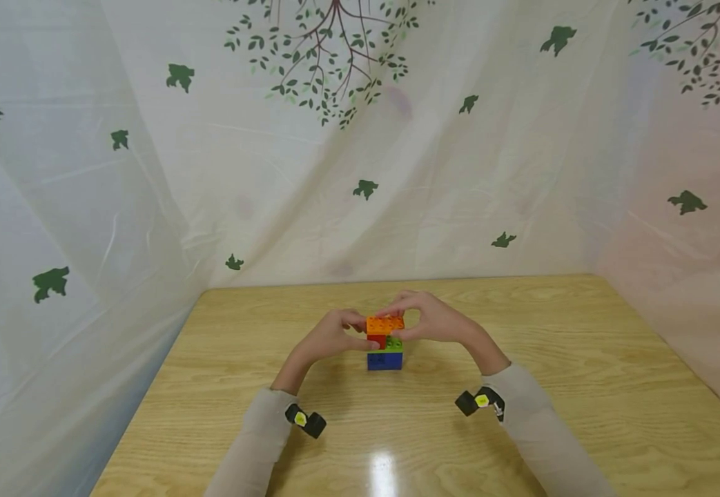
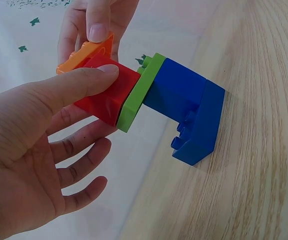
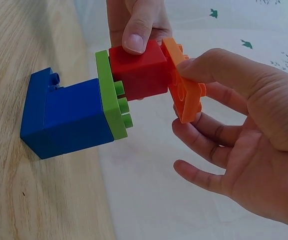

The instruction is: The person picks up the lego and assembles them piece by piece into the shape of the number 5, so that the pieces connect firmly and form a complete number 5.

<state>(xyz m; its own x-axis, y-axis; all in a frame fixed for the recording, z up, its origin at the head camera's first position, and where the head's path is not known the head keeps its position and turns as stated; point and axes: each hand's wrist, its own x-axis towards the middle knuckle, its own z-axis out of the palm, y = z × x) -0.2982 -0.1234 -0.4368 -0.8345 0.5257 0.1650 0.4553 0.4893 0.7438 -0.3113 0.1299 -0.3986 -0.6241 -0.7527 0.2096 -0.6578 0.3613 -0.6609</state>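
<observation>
A small toy-brick stack stands mid-table. Its base is a flat blue brick (image 3: 34,107), then a blue block (image 3: 76,117), then a thin lime-green brick (image 3: 111,95). On part of the green brick sits a red block (image 3: 139,70), leaving several green studs bare. My left hand (image 1: 330,335) pinches the red block, thumb on its near face. At the top is a thin orange brick (image 1: 384,325), pinched by my right hand (image 1: 434,319) at the end that overhangs the red block. It meets the red block at a slight tilt; whether it is fully seated I cannot tell.
The wooden table (image 1: 210,400) extends around the stack on every side. Behind it and at the sides hangs a pale curtain (image 1: 297,207) printed with leaves and branches. Each sleeved wrist carries a small black camera (image 1: 480,401).
</observation>
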